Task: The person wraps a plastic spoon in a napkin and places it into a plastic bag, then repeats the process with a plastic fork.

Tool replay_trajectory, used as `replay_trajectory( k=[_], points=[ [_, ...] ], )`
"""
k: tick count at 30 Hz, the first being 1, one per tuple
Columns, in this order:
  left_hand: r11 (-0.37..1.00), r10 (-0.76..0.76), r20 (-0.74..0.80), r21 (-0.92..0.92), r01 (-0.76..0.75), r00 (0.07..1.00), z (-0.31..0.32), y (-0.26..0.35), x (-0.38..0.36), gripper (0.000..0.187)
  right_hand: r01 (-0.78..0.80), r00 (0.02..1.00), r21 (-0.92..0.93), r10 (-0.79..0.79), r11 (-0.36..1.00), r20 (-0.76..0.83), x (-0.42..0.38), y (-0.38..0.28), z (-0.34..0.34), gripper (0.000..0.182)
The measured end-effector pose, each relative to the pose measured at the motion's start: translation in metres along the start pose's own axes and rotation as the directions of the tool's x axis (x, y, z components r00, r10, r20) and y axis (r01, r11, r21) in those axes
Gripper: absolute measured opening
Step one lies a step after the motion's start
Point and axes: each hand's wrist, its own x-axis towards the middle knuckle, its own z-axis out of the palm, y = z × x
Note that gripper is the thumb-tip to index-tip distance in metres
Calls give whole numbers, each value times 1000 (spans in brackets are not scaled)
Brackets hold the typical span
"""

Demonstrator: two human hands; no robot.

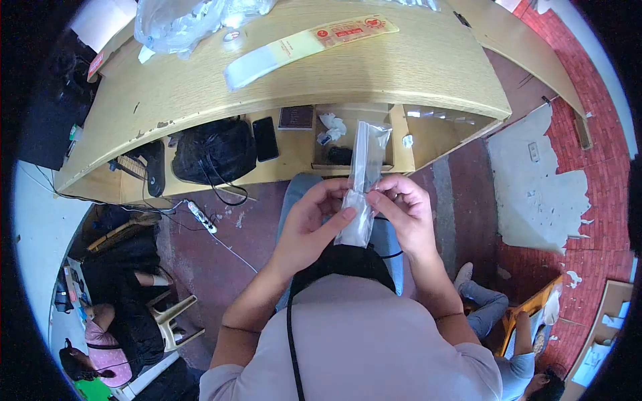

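Observation:
A clear plastic sleeve [358,217] is held upright between both hands, in front of the chest and over the lap. My left hand [321,217] pinches its left edge, with the thumb across the front. On the right side, my right hand [405,207] grips the same sleeve near its middle with thumb and fingers. The sleeve's upper part reaches over the open shelf of the desk and looks folded or creased lengthwise. Whether anything lies inside it cannot be made out.
On the wooden desk [441,67] lie a yellow and red packet [328,39] and plastic bags [180,23]. The shelf below holds a black bag [214,150], a phone [265,139] and a box [324,164]. People sit at lower left and lower right. A power strip [202,217] lies on the floor.

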Motion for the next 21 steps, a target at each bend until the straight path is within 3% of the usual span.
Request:
replay_trajectory(
  k=[9,15,21],
  points=[
    [980,-156,-66,-133,146,986,5,-15,-11,24,33,995,1,-33,999,-94,-1,15,1,8],
    [992,-102,-117,-82,93,988,2,-13,-8,24,62,992,14,-60,998,-108,-4,23,4,8],
    [987,-150,-138,-72,141,979,2,-12,-6,25,72,988,20,-69,997,-136,-5,29,5,7]
  ],
)
